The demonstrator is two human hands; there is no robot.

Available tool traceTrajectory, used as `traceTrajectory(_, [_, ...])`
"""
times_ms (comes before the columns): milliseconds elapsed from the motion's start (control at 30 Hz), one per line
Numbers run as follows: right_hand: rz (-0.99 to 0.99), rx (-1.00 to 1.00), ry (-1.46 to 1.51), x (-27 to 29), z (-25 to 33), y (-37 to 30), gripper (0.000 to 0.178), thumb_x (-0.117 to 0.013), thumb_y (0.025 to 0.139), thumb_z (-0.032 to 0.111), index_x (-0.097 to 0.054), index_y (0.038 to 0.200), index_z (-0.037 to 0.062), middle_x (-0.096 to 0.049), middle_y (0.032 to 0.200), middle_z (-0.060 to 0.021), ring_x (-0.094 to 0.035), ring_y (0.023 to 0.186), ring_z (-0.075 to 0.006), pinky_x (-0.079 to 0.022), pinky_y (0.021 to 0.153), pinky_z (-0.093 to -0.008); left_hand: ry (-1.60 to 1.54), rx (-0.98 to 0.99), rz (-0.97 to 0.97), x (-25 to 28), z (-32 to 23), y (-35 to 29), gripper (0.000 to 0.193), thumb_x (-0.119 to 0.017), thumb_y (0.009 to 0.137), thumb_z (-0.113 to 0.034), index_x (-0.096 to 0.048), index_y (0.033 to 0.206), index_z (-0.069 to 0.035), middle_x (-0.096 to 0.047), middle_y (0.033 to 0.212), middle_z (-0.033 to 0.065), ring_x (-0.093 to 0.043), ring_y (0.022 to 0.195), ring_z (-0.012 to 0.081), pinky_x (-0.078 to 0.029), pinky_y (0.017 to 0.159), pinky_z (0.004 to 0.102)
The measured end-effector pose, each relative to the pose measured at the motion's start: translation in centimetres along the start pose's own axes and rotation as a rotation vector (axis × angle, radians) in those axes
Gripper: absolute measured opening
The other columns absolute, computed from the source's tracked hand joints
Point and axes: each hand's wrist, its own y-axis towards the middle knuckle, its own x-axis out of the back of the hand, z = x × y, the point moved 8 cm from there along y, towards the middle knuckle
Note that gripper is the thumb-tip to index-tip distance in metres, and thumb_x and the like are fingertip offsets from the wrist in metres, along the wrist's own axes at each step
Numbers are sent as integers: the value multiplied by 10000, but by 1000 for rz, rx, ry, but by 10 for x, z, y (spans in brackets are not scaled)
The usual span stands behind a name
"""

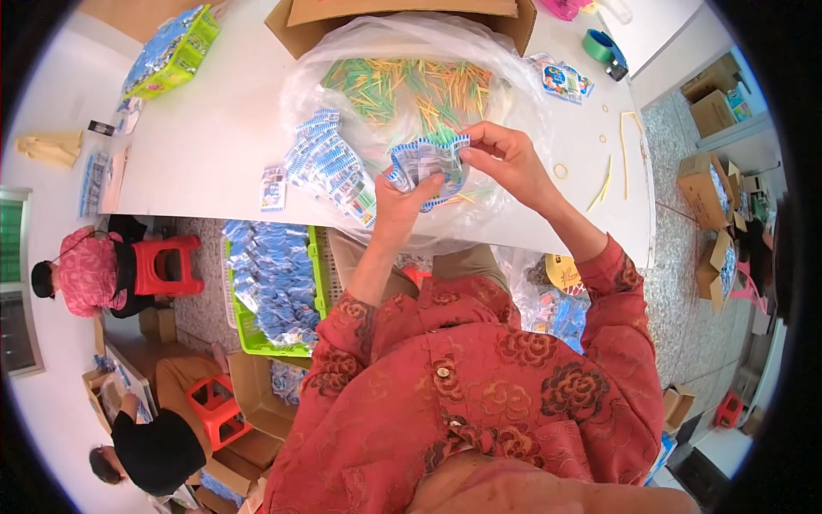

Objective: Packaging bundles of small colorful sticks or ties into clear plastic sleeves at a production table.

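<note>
My left hand (pixel 401 201) grips a blue-and-white printed plastic packet (pixel 413 160) at its lower side, thumb across its front. At the packet's upper right corner, my right hand (pixel 509 163) pinches the edge between thumb and fingertips. Just beyond lies a large clear plastic bag (pixel 300 86), spread out and full of thin green, yellow and orange sticks (pixel 402 90). A fanned stack of similar packets (pixel 325 167) rests on the bag's left part, beside my left hand. Whether anything is inside the held packet I cannot make out.
The bag lies on a white table (pixel 218 128). Behind it stands a cardboard box (pixel 402 10); green tape (pixel 599 44) sits at the far right. A green crate (pixel 193 47) is far left. Below the table edge, another crate (pixel 274 349) holds many packets. Two people sit at left.
</note>
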Motion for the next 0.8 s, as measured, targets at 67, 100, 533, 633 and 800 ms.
traceTrajectory(67, [-7, 1, 10, 2, -2, 3, 144, -540, 851, 48, -569, 979, -10, -597, 862, -8, -531, 795, -54, -433, 724, -206, -25, -3, -12, 0, -2, -1, 247, -678, 726, -22, -600, 960, -3, -634, 871, 41, -579, 763, 81, -470, 710, 235])
traceTrajectory(100, [-15, 4, 19, 4, -3, 4, 129, -530, 857, 45, -571, 964, -13, -598, 851, -11, -532, 792, -56, -430, 721, -204, -51, -8, -22, 1, -3, -1, 249, -682, 721, -18, -600, 955, 1, -634, 866, 43, -577, 761, 80, -470, 706, 233])
traceTrajectory(533, [-87, -48, -244, -11, -57, 19, 83, -503, 864, 73, -520, 928, 23, -506, 742, 18, -410, 663, -52, -353, 592, -210, 37, 90, -230, 76, 5, -50, 194, -604, 801, -92, -581, 978, -17, -637, 848, 79, -591, 809, 127, -458, 707, 258])
traceTrajectory(633, [-16, 1, -205, -46, -78, 32, 101, -502, 867, 90, -509, 942, 24, -505, 743, 15, -413, 667, -55, -355, 594, -212, 44, 152, -365, 110, 10, -81, 197, -601, 804, -104, -581, 978, -12, -639, 844, 88, -598, 772, 130, -473, 685, 262])
traceTrajectory(800, [68, -62, -89, -102, -125, 59, 108, -500, 872, 105, -503, 941, 22, -515, 743, 12, -439, 674, -52, -367, 600, -206, 89, 227, -537, 150, 17, -129, 196, -575, 823, -122, -556, 982, -9, -630, 849, 94, -614, 741, 154, -504, 629, 273])
